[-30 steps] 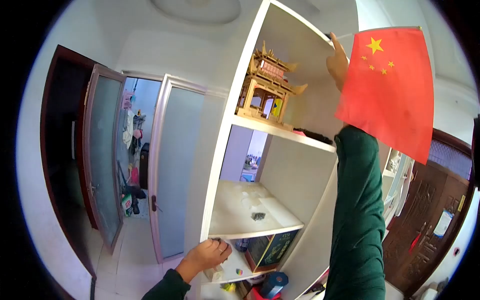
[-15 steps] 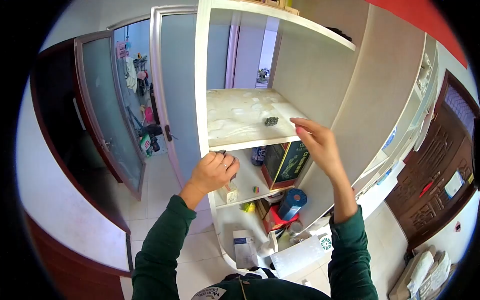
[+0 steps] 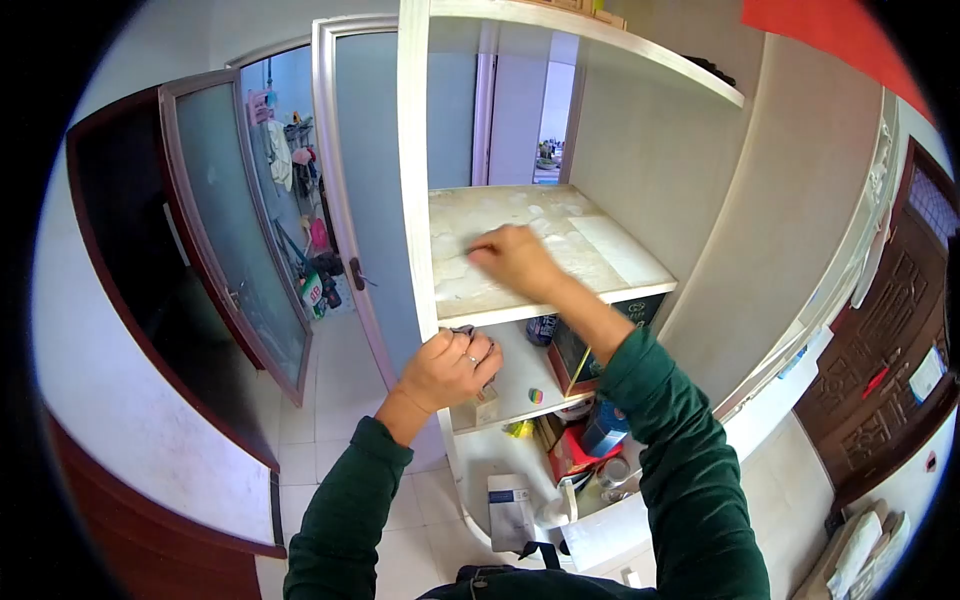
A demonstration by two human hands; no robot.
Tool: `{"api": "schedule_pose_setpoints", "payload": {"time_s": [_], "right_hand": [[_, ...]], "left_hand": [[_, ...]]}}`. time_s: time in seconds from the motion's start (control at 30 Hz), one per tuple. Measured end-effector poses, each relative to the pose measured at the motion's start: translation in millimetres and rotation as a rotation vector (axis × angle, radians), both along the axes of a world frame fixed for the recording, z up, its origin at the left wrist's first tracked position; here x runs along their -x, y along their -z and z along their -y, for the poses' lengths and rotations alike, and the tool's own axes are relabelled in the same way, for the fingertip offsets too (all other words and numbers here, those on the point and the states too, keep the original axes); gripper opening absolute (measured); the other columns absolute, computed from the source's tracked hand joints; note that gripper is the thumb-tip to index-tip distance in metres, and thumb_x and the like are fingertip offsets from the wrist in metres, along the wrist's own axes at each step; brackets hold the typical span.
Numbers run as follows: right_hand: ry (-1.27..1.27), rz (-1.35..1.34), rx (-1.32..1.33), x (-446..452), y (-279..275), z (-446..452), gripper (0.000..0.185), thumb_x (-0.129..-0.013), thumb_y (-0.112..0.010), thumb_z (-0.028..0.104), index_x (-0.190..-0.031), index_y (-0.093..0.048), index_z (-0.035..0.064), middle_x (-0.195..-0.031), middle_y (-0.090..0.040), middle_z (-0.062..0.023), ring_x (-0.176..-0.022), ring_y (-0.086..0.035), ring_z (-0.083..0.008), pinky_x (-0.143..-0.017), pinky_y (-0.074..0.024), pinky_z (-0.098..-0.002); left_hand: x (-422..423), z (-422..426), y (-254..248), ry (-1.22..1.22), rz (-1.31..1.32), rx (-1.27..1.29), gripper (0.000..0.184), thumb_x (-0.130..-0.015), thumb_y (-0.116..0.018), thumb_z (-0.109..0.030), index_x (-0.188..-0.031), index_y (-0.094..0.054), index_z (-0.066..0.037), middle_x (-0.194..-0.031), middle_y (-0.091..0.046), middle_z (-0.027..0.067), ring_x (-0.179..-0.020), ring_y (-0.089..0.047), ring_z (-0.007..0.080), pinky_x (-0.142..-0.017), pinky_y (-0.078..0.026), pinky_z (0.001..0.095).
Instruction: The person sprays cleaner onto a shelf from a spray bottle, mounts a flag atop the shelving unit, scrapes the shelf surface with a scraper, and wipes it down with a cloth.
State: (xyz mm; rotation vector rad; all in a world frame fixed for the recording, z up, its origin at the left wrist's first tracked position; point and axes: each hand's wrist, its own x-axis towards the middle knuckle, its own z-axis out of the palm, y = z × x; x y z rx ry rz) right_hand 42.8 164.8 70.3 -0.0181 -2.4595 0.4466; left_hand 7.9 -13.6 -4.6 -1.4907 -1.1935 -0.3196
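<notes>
My left hand (image 3: 450, 368), with a ring on one finger, is closed at the front left edge of the cabinet's middle shelf. A bit of something dark and crumpled (image 3: 465, 330), perhaps cloth, shows above its fingers. My right hand (image 3: 518, 262) is over the left part of that shelf (image 3: 620, 250), fingers drawn together and slightly blurred. Only a trace of dark shows at its fingertips; the small dark lump seen on the shelf earlier is no longer visible there. Pale, whitish patches mark the shelf surface.
Below stand a dark box (image 3: 575, 355), a dark bottle (image 3: 541, 329) and a small colourful block (image 3: 536, 396). Lower down are a blue canister (image 3: 604, 430), a red box (image 3: 572, 462) and a white box (image 3: 511, 512). A glass door (image 3: 235, 220) stands open at left.
My right hand has swept left across the shelf from its right side. The dark lump has gone from its spot. My left hand stays at the shelf's left edge; the view has shifted slightly.
</notes>
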Motion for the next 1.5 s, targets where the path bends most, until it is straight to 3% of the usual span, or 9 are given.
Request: {"api": "schedule_pose_setpoints", "payload": {"time_s": [0.13, 0.3, 0.37, 0.57, 0.73, 0.8, 1.0, 1.23, 1.5], "right_hand": [[-0.159, -0.065, -0.055, -43.7, -1.1, 42.0, 0.014, -0.074, -0.063, 0.013, -0.085, -0.066, 0.0060, -0.071, -0.057, -0.0152, -0.068, -0.058, -0.0300, -0.065, -0.0458, -0.0370], [0.464, 0.056, -0.027, -86.0, -0.1, -129.6, 0.018, -0.074, -0.059, 0.017, -0.079, -0.068, 0.0020, -0.069, -0.063, -0.0167, -0.066, -0.061, -0.0310, -0.068, -0.0488, -0.0411], [0.498, 0.039, -0.150, -59.9, -0.9, -86.9, 0.018, -0.073, -0.060, 0.018, -0.076, -0.068, 0.0017, -0.072, -0.063, -0.0176, -0.069, -0.061, -0.0317, -0.070, -0.0489, -0.0405], [0.005, -0.060, -0.058, -39.5, 5.3, 38.4, 0.017, -0.072, -0.063, 0.017, -0.084, -0.068, 0.0059, -0.077, -0.063, -0.0162, -0.072, -0.061, -0.0279, -0.069, -0.0482, -0.0348], [0.231, 0.121, 0.054, -94.7, -9.8, -6.2, 0.014, -0.073, -0.064, 0.011, -0.086, -0.069, 0.0060, -0.080, -0.064, -0.0133, -0.070, -0.062, -0.0228, -0.067, -0.0499, -0.0308], [0.096, 0.024, -0.004, -81.1, 0.4, 4.8, 0.014, -0.074, -0.064, 0.011, -0.086, -0.068, 0.0061, -0.081, -0.063, -0.0126, -0.073, -0.061, -0.0236, -0.068, -0.0496, -0.0310], [-0.179, -0.094, -0.076, -47.3, 5.7, 52.8, 0.011, -0.072, -0.063, 0.008, -0.082, -0.068, 0.0073, -0.083, -0.061, -0.0117, -0.081, -0.058, -0.0281, -0.075, -0.0464, -0.0347], [-0.156, -0.188, -0.095, -40.9, 8.2, 78.8, 0.007, -0.074, -0.062, 0.007, -0.080, -0.066, 0.0052, -0.079, -0.057, -0.0112, -0.074, -0.057, -0.0275, -0.069, -0.0473, -0.0343], [0.496, -0.006, -0.066, -142.5, -4.3, -52.5, 0.010, -0.077, -0.056, 0.011, -0.079, -0.065, 0.0059, -0.081, -0.057, -0.0170, -0.079, -0.057, -0.0312, -0.071, -0.0477, -0.0398]], "left_hand": [[-1.5, 4.3, -2.5, -0.029, -0.008, 0.045, 0.011, -0.071, -0.053, -0.018, -0.079, -0.056, -0.013, -0.075, -0.052, 0.0006, -0.066, -0.049, 0.0128, -0.062, -0.038, 0.0248], [0.7, 3.1, -3.5, 0.031, -0.018, 0.014, 0.010, -0.070, -0.053, -0.018, -0.078, -0.056, -0.012, -0.073, -0.050, 0.0007, -0.064, -0.050, 0.0131, -0.060, -0.038, 0.0245], [0.2, 3.2, -4.7, 0.020, -0.015, 0.009, 0.011, -0.070, -0.053, -0.018, -0.078, -0.056, -0.012, -0.072, -0.050, 0.0008, -0.064, -0.049, 0.0132, -0.060, -0.038, 0.0248], [-4.2, 6.9, 1.0, 0.045, 0.066, 0.051, 0.013, -0.066, -0.056, -0.017, -0.078, -0.056, -0.012, -0.072, -0.050, 0.0015, -0.064, -0.049, 0.0153, -0.060, -0.038, 0.0272], [-12.0, 55.9, -15.9, 0.120, 0.452, -0.118, 0.028, -0.061, -0.071, -0.015, -0.086, -0.057, -0.010, -0.077, -0.052, 0.0031, -0.067, -0.050, 0.0210, -0.061, -0.042, 0.0340], [-0.2, 47.3, -43.7, 0.161, 1.023, -0.478, 0.037, -0.066, -0.073, -0.021, -0.095, -0.055, -0.008, -0.083, -0.055, 0.0066, -0.069, -0.052, 0.0243, -0.064, -0.043, 0.0380], [8.9, 7.0, -150.0, -0.062, 0.799, -0.619, 0.061, -0.064, -0.072, -0.027, -0.115, -0.047, -0.007, -0.102, -0.050, 0.0156, -0.089, -0.053, 0.0309, -0.078, -0.043, 0.0396], [18.4, -11.9, -140.0, 0.131, 0.789, -0.652, 0.056, -0.063, -0.060, -0.011, -0.118, -0.051, -0.012, -0.101, -0.051, 0.0156, -0.091, -0.052, 0.0332, -0.080, -0.043, 0.0401], [21.8, -13.5, -140.3, 0.248, 0.796, -0.644, 0.055, -0.062, -0.059, -0.008, -0.117, -0.052, -0.009, -0.101, -0.052, 0.0131, -0.092, -0.053, 0.0304, -0.082, -0.043, 0.0386]]}}
